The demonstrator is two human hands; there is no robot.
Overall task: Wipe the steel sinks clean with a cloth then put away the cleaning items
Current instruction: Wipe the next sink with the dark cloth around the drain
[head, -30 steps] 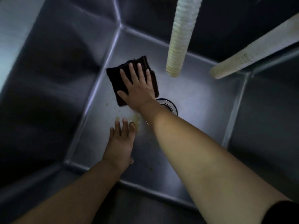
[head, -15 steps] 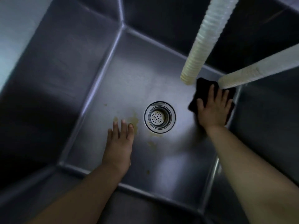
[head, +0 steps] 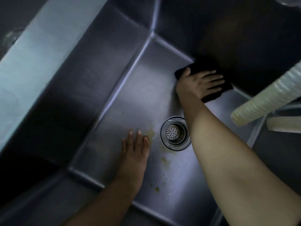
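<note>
While the right hand [head: 201, 83] presses a dark cloth [head: 210, 93] flat-fingered against the far edge of the sink [head: 81, 88] floor, the left hand [head: 136, 150] rests open and empty, fingertips touching a yellowish stain [head: 150, 132] beside the drain [head: 175, 133]. Risks: the cloth may skip that stain and the spots nearer the front, or the forearm may knock the ribbed hose [head: 267, 97] hanging close by.

The sink [head: 114, 88] is smooth, shiny metal. The cloth [head: 210, 95] looks soft and dull black. The hose [head: 267, 98] is ridged plastic.
</note>
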